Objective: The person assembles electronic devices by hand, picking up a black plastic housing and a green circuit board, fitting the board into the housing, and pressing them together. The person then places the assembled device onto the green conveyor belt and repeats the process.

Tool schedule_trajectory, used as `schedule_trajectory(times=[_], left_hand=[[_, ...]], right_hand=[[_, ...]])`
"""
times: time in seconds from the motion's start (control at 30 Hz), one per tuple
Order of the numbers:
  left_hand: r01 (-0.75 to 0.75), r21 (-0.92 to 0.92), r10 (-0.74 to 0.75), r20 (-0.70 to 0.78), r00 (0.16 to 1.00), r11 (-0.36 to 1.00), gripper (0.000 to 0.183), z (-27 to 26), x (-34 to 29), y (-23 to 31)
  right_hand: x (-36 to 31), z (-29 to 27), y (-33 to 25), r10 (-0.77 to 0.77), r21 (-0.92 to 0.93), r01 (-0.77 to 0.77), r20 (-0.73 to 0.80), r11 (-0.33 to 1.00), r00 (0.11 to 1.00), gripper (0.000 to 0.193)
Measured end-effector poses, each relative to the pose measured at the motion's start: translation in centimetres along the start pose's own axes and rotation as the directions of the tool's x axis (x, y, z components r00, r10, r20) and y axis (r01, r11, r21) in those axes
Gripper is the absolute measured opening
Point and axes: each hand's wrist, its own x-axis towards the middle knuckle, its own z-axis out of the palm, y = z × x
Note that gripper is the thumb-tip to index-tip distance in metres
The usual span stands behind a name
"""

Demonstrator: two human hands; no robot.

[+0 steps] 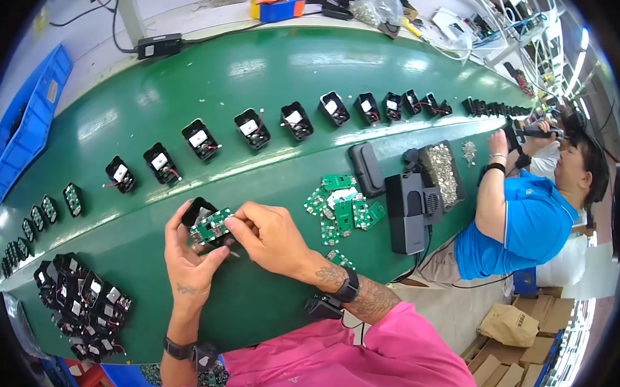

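My left hand (187,274) is wrapped round a small black plastic housing (197,208) above the front of the green bench. A green circuit board (209,226) lies over the housing's open side, tilted, and covers much of it. My right hand (277,242) pinches the board's right edge between thumb and fingers. Whether the board sits inside the housing or only on top, I cannot tell. To the right of my hands lies a loose pile of green circuit boards (344,212).
Black housings with white parts and red wires (201,140) stand in a row along the bench (260,67). A heap of them (84,305) lies front left. A dark electric device (405,211) and a tray of small metal parts (441,173) stand right, near a co-worker in blue (523,227).
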Motion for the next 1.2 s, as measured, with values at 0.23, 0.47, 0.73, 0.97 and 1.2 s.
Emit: schedule_trajectory(times=[0.23, 0.47, 0.73, 0.97, 1.2], left_hand=[[0.020, 0.012, -0.020, -0.027, 0.999, 1.000, 0.075, -0.1, 0.2, -1.1], [-0.030, 0.100, 0.026, 0.034, 0.999, 0.995, 0.071, -0.4, 0.0, -0.9], [-0.084, 0.188, 0.057, 0.145, 0.988, 0.979, 0.074, -0.2, 0.2, -0.4], [0.084, -0.125, -0.065, 0.145, 0.987, 0.989, 0.072, 0.7, 0.2, -0.5], [-0.079, 0.173, 0.073, 0.044, 0.996, 0.982, 0.062, 0.9, -0.2, -1.3]], right_hand=[[-0.4, 0.5, 0.1, -0.218, -0.186, 0.198, -0.096, 0.962, 0.971, 0.012], [-0.8, 0.4, 0.1, -0.001, 0.234, -0.021, 0.094, 0.972, 0.996, 0.007], [-0.2, -1.2, 0.1, 0.081, 0.315, -0.117, 0.123, 0.942, 0.989, 0.013], [-0.3, -2.3, -0.7, 0.123, 0.448, -0.167, 0.126, 0.878, 0.984, 0.016], [-0.4, -2.3, -1.1, 0.179, 0.348, -0.218, 0.143, 0.912, 0.973, 0.019]])
